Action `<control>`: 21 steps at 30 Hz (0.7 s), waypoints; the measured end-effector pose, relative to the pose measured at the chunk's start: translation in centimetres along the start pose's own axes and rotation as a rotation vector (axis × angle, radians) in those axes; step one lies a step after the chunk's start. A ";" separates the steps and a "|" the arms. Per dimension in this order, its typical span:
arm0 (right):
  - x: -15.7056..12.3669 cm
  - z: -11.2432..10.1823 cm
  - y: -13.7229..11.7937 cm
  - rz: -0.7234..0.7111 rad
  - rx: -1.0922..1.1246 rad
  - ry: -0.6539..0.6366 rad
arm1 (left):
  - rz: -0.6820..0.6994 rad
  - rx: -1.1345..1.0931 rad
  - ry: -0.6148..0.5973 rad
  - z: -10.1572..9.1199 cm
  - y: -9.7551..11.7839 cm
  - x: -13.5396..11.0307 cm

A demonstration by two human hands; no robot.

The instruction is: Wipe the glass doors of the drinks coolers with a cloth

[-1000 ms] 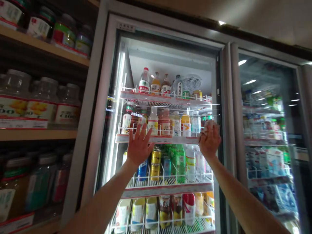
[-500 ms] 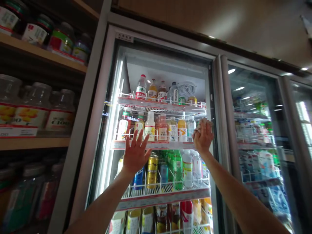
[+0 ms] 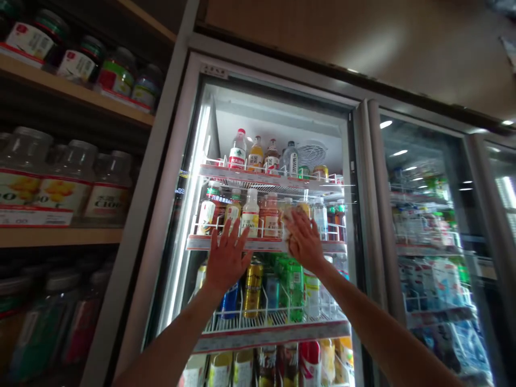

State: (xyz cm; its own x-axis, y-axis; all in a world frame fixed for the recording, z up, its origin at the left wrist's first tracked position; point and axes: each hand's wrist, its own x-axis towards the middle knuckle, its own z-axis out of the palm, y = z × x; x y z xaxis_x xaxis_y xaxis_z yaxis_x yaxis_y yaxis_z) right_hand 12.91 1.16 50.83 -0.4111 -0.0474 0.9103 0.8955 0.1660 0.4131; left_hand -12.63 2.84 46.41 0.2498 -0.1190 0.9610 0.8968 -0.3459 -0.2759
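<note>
My left hand (image 3: 227, 259) lies flat on the glass door (image 3: 278, 107) of a lit drinks fridge, fingers spread, holding nothing. My right hand (image 3: 304, 242) presses a small white cloth (image 3: 284, 236) against the same glass, just right of the left hand, at the height of the second shelf. Behind the glass stand rows of bottles (image 3: 250, 212) and cans (image 3: 252, 282) on white wire shelves. Both arms reach up and forward.
Wooden shelves (image 3: 60, 235) with large plastic jars (image 3: 52, 183) fill the left side. To the right is another glass fridge door (image 3: 427, 242), full of drinks and ceiling light reflections. A metal frame (image 3: 363, 215) separates the two doors.
My right hand with the cloth has slid left across the glass, from the door's right edge toward the middle. The left hand has stayed flat in place. The view has tilted slightly.
</note>
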 end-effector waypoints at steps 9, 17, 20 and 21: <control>2.6 0.9 0.3 0.445 -0.032 0.245 | -0.002 -0.004 -0.009 0.0 0.1 0.0; 4.2 0.7 -0.9 0.300 -0.042 0.111 | 0.020 -0.027 0.008 -1.3 -2.0 0.2; 5.3 1.2 -1.2 0.420 -0.060 0.169 | -0.098 0.038 0.073 -1.7 -4.0 0.3; 5.3 1.4 -2.1 0.338 -0.050 0.137 | -0.122 0.058 0.083 -1.6 -4.5 0.4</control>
State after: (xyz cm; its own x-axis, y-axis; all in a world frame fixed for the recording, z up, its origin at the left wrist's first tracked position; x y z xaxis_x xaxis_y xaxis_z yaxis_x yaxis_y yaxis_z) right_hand 8.62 1.90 54.73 -0.0670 -0.1301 0.9892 0.9855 0.1463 0.0860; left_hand -17.19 2.83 47.96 0.1087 -0.1563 0.9817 0.9390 -0.3081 -0.1530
